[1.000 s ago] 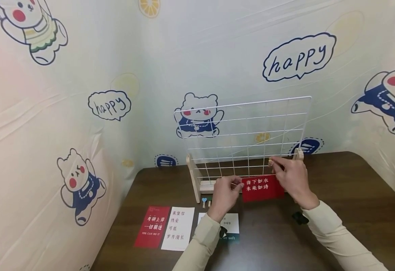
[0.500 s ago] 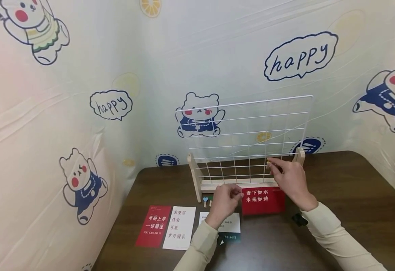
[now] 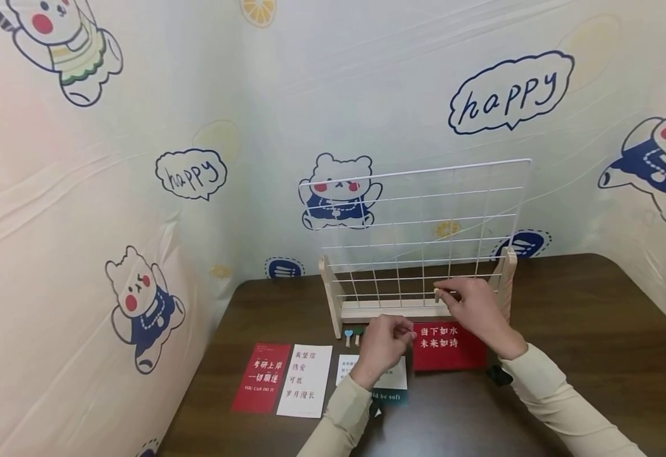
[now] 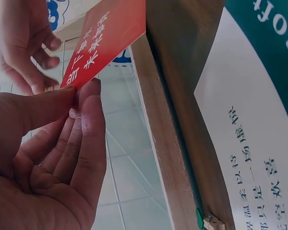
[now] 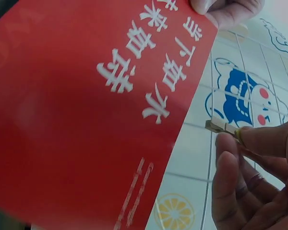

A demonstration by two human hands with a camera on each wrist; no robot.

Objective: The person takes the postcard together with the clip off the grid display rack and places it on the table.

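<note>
My left hand pinches the upper left corner of a red card with white Chinese characters, thumb in front and fingers behind. The card is held up in front of the rack's base. Between thumb and index finger, my right hand pinches a small wooden clothespin with a yellow decoration at one end. In the right wrist view the clothespin is near the card's upper edge, apart from it. Behind both hands stands a white wire grid rack on wooden feet.
Left of my left hand, a red card, a white card and a white-and-green card lie on the dark wooden table. Clothespins with a blue heart and a green top lie by the rack's wooden base.
The held red card has come down, away from the grid wires. My right hand has moved left and down with the clothespin. The left hand has lowered a little, keeping its pinch.
</note>
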